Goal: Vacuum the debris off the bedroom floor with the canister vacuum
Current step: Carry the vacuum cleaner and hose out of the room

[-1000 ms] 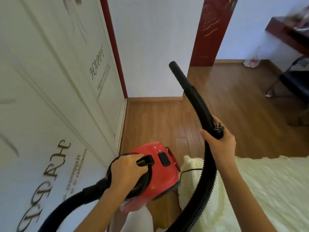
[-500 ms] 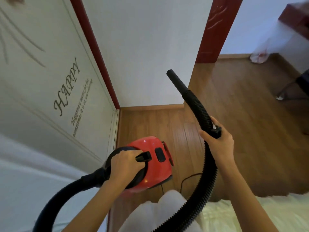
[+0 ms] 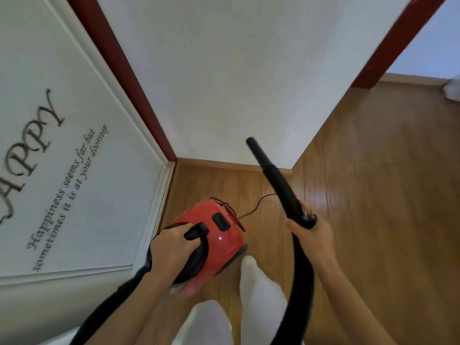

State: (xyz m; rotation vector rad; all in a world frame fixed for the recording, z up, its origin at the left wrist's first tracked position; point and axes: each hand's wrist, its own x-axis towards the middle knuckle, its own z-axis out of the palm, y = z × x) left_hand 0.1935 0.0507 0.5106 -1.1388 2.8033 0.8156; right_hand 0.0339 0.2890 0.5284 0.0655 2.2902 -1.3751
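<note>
A small red canister vacuum (image 3: 224, 235) hangs just above the wooden floor (image 3: 373, 195) near the corner. My left hand (image 3: 173, 247) grips its black carry handle from above. My right hand (image 3: 312, 236) holds the black hose (image 3: 278, 185) together with the power plug; the hose's open end points up and away toward the wall. The hose loops down past my right arm and back to the canister's front on the left. A thin dark cord (image 3: 256, 207) trails from the canister's rear. No debris shows on the floor.
A white wardrobe door with "HAPPY" lettering (image 3: 74, 145) fills the left side. A white wall (image 3: 236, 83) with a wooden skirting closes the corner ahead. A dark red door frame (image 3: 388, 53) stands at the upper right. My white-trousered legs (image 3: 258, 290) are below.
The view has swung forward and down; the bed has left the picture. The canister and hose have moved with me toward the corner, and the grips of both hands are unchanged.
</note>
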